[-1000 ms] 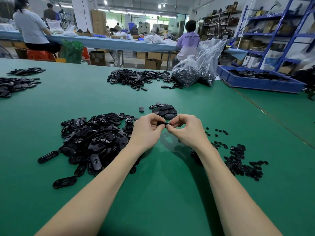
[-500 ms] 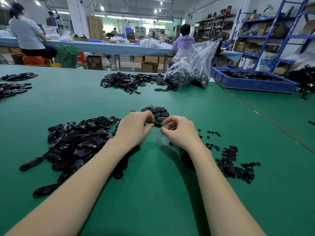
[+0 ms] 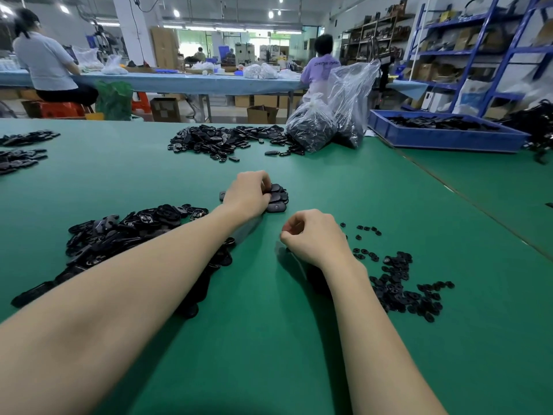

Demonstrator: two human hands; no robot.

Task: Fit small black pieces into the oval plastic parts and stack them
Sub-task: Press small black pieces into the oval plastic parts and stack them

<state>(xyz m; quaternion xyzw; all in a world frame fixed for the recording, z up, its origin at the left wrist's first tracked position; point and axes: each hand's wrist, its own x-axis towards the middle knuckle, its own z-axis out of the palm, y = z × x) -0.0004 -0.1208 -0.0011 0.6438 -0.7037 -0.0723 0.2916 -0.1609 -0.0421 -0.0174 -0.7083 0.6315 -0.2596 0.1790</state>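
The hands (image 3: 247, 194) have parted: the left now sets its fitted oval on the finished stack (image 3: 276, 196), fingers curled around it; the right hand (image 3: 312, 238), loosely curled, apparently empty, nears the small pieces (image 3: 401, 283) right of that stack

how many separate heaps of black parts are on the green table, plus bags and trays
heaps of black parts: 6
clear plastic bags: 2
blue trays: 1
total: 9
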